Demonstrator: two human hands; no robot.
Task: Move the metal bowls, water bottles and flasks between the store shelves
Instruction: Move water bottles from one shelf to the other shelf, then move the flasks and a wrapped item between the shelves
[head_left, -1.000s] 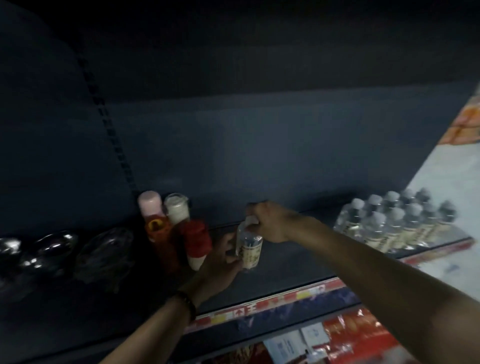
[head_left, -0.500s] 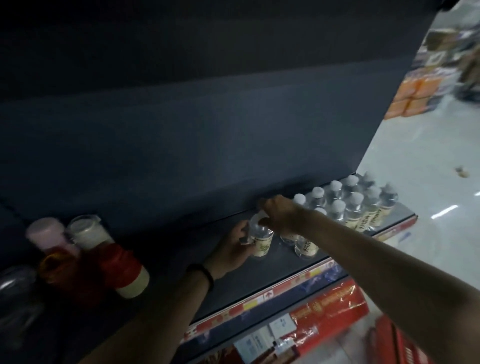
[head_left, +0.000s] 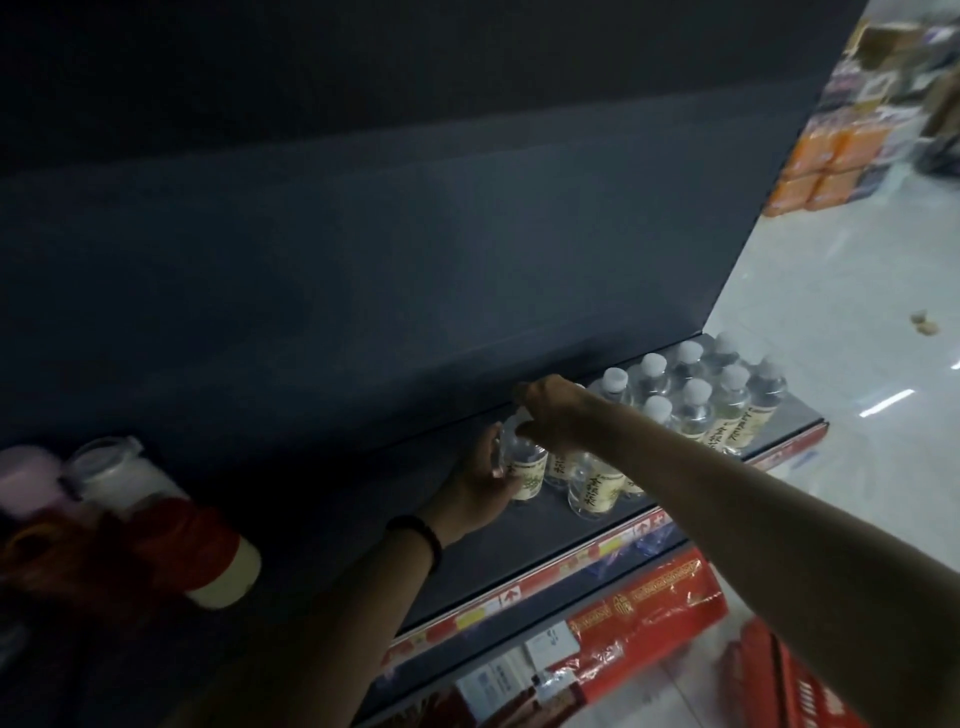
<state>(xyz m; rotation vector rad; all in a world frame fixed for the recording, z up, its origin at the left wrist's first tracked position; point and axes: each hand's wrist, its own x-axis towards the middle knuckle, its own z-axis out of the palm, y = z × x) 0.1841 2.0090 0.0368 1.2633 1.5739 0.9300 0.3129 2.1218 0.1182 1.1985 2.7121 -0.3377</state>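
Note:
A small clear water bottle with a pale label stands on the dark shelf, right beside the group of several white-capped water bottles. My left hand wraps its body from the left. My right hand covers its cap from above. Both hands grip this one bottle. At the far left stand flasks: a red and cream one, a white-lidded one and a pink-lidded one. No metal bowls are in view.
The shelf's front edge carries a red price strip. Below it lie red packaged goods and small white boxes. A red basket stands on the light floor at the lower right. Orange packs are stacked far off.
Both hands have carried the bottle rightward along the shelf, from beside the flasks to the edge of the bottle group. The view has swung right, so the bowls have left the frame.

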